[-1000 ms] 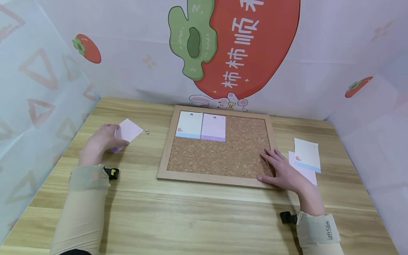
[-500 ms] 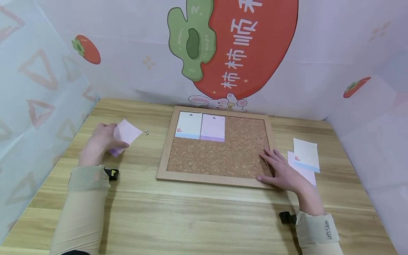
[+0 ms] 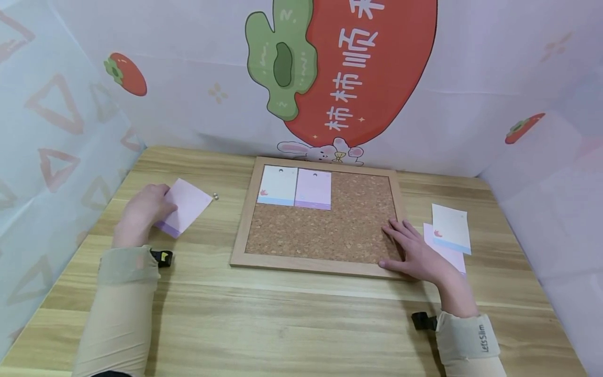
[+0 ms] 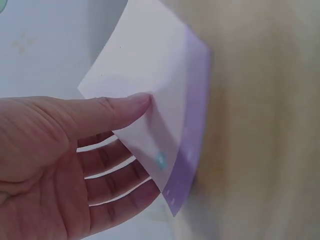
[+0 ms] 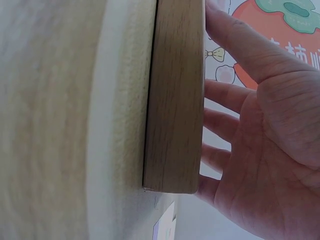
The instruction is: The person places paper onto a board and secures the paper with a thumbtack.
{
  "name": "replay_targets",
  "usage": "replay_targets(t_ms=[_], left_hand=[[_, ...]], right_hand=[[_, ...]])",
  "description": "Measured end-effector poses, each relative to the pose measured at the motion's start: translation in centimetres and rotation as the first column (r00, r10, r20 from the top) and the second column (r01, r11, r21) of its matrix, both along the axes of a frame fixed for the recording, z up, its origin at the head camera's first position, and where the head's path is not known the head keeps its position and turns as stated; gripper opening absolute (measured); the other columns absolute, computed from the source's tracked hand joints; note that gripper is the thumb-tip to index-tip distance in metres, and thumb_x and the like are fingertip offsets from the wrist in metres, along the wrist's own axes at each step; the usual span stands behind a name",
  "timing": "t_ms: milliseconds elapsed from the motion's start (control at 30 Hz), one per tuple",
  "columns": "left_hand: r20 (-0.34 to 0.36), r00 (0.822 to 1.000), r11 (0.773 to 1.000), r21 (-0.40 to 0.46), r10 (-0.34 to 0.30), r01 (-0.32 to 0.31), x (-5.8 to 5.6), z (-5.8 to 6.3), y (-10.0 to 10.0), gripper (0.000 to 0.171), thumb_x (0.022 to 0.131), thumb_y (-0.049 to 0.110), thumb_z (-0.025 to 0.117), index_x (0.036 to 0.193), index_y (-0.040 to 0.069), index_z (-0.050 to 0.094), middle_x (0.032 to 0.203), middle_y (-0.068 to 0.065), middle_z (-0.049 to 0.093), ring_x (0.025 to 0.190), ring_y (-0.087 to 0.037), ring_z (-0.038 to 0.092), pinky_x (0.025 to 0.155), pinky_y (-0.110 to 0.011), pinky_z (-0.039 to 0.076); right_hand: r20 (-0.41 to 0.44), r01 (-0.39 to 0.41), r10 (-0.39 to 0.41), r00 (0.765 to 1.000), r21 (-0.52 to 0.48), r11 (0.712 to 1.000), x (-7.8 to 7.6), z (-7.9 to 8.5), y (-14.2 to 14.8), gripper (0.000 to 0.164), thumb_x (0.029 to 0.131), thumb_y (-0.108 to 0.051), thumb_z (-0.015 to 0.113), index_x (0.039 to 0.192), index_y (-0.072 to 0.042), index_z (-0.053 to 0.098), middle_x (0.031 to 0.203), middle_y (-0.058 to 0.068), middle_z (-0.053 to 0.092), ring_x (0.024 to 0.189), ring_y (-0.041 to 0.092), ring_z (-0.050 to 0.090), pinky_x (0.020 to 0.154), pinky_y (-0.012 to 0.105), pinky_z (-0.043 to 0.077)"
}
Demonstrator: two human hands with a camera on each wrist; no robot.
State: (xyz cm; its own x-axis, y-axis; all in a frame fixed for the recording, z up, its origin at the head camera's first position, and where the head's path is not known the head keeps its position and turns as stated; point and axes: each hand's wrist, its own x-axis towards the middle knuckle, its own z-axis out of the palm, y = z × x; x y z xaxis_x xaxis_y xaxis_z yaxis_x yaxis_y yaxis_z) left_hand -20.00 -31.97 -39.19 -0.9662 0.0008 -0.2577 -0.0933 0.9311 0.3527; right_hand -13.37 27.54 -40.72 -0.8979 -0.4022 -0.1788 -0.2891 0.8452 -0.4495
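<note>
Pinches with the left hand [image 3: 141,212] a pale pink, rectangular paper card [image 3: 190,201], left of a cork board [image 3: 306,235] in a light wooden frame. Slants its long axis from near left to far right, purple-banded end nearer, plain end farther, one corner just beside two small shiny round pieces [image 3: 215,197]. Bows it under the thumb; shows a tiny teal flower near the band. Cannot tell whether it touches the wood-grain table [image 3: 282,324]. Rests the right hand [image 3: 414,254], fingers extended, on the board's near right corner, partly hiding a purple-edged pink card [image 3: 449,256] beneath a white, blue-banded card [image 3: 449,225]. Has two more, one white [image 3: 278,183] and one pink [image 3: 313,187], side by side in the board's far left corner.
</note>
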Motion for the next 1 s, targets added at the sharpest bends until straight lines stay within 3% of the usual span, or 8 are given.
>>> replay_targets(t_ms=[133, 333, 667, 733, 833, 1000], left_hand=[[-0.037, 0.999, 0.999, 0.040, -0.001, 0.002, 0.1, 0.7, 0.1, 0.034, 0.095, 0.012, 0.048, 0.121, -0.009, 0.052, 0.107, -0.030, 0.060, 0.087, -0.037, 0.055, 0.069, -0.041, 0.044], [-0.114, 0.992, 0.995, 0.071, -0.055, 0.063, 0.3, 2.4, 0.7, 0.028, 0.098, 0.014, 0.052, 0.115, -0.008, 0.055, 0.112, -0.033, 0.061, 0.092, -0.039, 0.058, 0.076, -0.048, 0.046], [-0.237, 0.969, 0.986, 0.129, -0.069, 0.102, 0.7, 4.5, 2.4, 0.030, 0.100, 0.025, 0.059, 0.118, 0.000, 0.060, 0.111, -0.025, 0.068, 0.096, -0.034, 0.062, 0.077, -0.040, 0.044], [-0.241, 0.968, 0.981, 0.164, -0.067, 0.108, 0.8, 4.6, 2.9, 0.032, 0.100, 0.030, 0.060, 0.120, 0.005, 0.062, 0.112, -0.021, 0.069, 0.096, -0.027, 0.063, 0.077, -0.033, 0.044], [-0.245, 0.967, 0.963, 0.239, -0.067, 0.127, 0.8, 4.9, 3.8, 0.037, 0.099, 0.035, 0.062, 0.123, 0.008, 0.062, 0.114, -0.017, 0.071, 0.093, -0.007, 0.063, 0.077, -0.019, 0.044], [-0.239, 0.968, 0.910, 0.382, -0.073, 0.163, 0.8, 5.0, 5.4, 0.038, 0.098, 0.032, 0.064, 0.124, 0.004, 0.062, 0.117, -0.020, 0.071, 0.087, 0.017, 0.058, 0.075, -0.006, 0.045]], right_hand=[[-0.001, -0.002, 0.002, 1.000, 0.000, 1.000, -0.1, 0.0, 0.0, 0.089, 0.085, -0.049, 0.075, 0.153, -0.003, 0.038, 0.164, 0.024, 0.022, 0.150, 0.053, 0.010, 0.114, 0.073, 0.019], [-0.020, 0.005, -0.005, 1.000, 0.002, 1.000, -0.3, -0.2, 0.4, 0.091, 0.084, -0.049, 0.077, 0.153, -0.004, 0.038, 0.163, 0.023, 0.024, 0.151, 0.050, 0.013, 0.115, 0.070, 0.021], [-0.012, 0.020, -0.020, 1.000, 0.004, 1.000, -0.1, -0.1, 1.2, 0.095, 0.082, -0.051, 0.077, 0.155, -0.007, 0.035, 0.165, 0.026, 0.014, 0.148, 0.055, 0.014, 0.112, 0.072, 0.024], [0.003, 0.014, -0.014, 1.000, -0.005, 1.000, -0.1, -0.1, 1.4, 0.096, 0.083, -0.051, 0.077, 0.155, -0.007, 0.033, 0.166, 0.025, 0.011, 0.149, 0.053, 0.016, 0.112, 0.070, 0.027], [0.024, 0.009, -0.009, 1.000, -0.012, 1.000, -0.2, -0.1, 1.6, 0.097, 0.083, -0.052, 0.076, 0.157, -0.009, 0.031, 0.167, 0.022, 0.009, 0.150, 0.051, 0.017, 0.112, 0.068, 0.029], [0.046, 0.004, -0.003, 0.999, -0.029, 1.000, -0.3, -0.2, 2.0, 0.099, 0.082, -0.053, 0.077, 0.158, -0.011, 0.029, 0.168, 0.020, 0.007, 0.150, 0.050, 0.017, 0.111, 0.067, 0.031]])
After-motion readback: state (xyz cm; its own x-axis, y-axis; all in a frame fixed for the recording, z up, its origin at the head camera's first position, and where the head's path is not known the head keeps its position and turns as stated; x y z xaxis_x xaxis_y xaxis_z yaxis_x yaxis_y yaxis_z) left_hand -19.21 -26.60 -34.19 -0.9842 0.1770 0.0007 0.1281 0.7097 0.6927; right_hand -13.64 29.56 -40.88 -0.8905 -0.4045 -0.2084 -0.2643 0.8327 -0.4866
